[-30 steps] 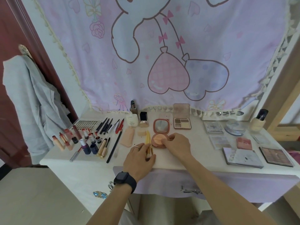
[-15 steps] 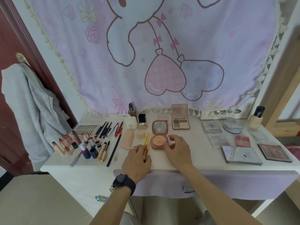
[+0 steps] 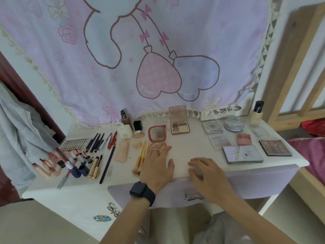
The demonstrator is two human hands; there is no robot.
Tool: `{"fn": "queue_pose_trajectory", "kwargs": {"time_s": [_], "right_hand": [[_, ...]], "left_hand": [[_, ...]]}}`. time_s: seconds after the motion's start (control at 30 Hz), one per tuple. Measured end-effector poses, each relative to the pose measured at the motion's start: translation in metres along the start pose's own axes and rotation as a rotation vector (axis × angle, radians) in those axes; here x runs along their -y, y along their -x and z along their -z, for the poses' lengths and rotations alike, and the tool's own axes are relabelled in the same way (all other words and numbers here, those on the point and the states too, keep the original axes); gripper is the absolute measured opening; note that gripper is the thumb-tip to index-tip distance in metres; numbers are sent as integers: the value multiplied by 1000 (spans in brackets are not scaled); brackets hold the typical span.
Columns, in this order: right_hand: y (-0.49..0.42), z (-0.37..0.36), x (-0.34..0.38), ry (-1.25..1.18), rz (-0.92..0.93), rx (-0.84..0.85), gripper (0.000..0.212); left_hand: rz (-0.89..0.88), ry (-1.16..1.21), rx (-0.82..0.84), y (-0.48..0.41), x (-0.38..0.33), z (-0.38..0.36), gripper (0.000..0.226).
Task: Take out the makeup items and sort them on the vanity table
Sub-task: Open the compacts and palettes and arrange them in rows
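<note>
Makeup lies in groups on the white vanity table (image 3: 186, 148). Lipsticks (image 3: 52, 162) stand at the left, dark pencils (image 3: 98, 141) behind them. Yellow-handled brushes (image 3: 141, 156) lie at the middle beside an open pink compact (image 3: 157, 134) with its mirror up. My left hand (image 3: 157, 166) lies flat on the table, and its fingertips cover the compact's base right of the brushes. At the table's front edge my right hand (image 3: 205, 171) rests with loosely curled fingers and holds nothing. Eyeshadow palettes (image 3: 275, 147) lie at the right.
An open brown palette (image 3: 179, 127), a clear jar (image 3: 233, 124) and a foundation bottle (image 3: 256, 113) stand along the back. A pink cartoon cloth (image 3: 158, 50) hangs behind. A grey garment (image 3: 21, 131) hangs at the left. A metal drawer handle (image 3: 192, 197) sits below the front edge.
My right hand has let go of the compact and drawn back to the table's front edge. My left hand has released the brushes and now lies flat beside them.
</note>
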State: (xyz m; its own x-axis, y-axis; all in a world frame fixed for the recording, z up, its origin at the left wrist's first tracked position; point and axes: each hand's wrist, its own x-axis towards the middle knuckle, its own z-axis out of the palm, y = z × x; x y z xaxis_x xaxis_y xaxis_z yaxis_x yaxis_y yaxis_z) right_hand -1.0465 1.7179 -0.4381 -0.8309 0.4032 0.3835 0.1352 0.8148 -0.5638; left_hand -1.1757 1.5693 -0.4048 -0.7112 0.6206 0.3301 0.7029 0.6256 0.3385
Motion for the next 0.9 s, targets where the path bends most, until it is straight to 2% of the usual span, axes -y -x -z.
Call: {"fn": "queue_pose_trajectory", "kwargs": {"time_s": [0.17,0.37,0.53,0.67,0.8,0.9], "right_hand": [[-32,57,-25,-10,-168,-128,28],[-101,82,-62,182,-348,66,46],[-144,65,-69,356,-360,229,66],[-162,47,-66,442,-444,265,85],[-166,41,-63,481,-468,228,69],[-166,42,-69,433,-459,187,66]], "left_hand": [[-68,24,134,-25,-48,-35,51],[-65,-69,310,-42,-69,-67,57],[-50,-60,308,-44,-68,-75,58],[-35,-30,304,-46,-69,-76,58],[-29,-11,293,-45,-67,-77,58],[-15,21,284,-45,-65,-77,59]]}}
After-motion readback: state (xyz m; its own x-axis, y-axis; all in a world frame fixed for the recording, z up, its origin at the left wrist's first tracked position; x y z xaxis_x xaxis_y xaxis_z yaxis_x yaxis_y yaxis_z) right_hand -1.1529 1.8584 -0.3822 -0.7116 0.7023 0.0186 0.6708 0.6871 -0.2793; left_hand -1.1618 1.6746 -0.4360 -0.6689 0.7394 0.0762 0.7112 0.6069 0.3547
